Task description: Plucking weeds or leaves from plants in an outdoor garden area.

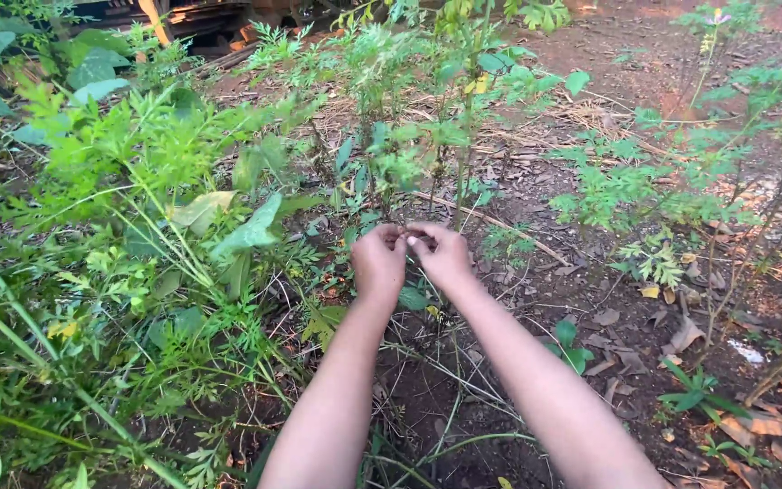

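Both my arms reach forward over dark soil. My left hand (378, 260) and my right hand (442, 254) meet fingertip to fingertip at the base of a thin, tall green plant (460, 136). The fingers of both hands are curled and pinch something small at the plant's thin stems (409, 226); what it is stays hidden by the fingers. The plant rises straight up behind the hands, with feathery leaves at the top.
Dense feathery green weeds (119, 235) crowd the left side. Dry leaves (681, 335) and bare reddish soil lie to the right, with thin shrubs (726, 172) at the right edge. Stacked wood (201, 18) sits at the far top left.
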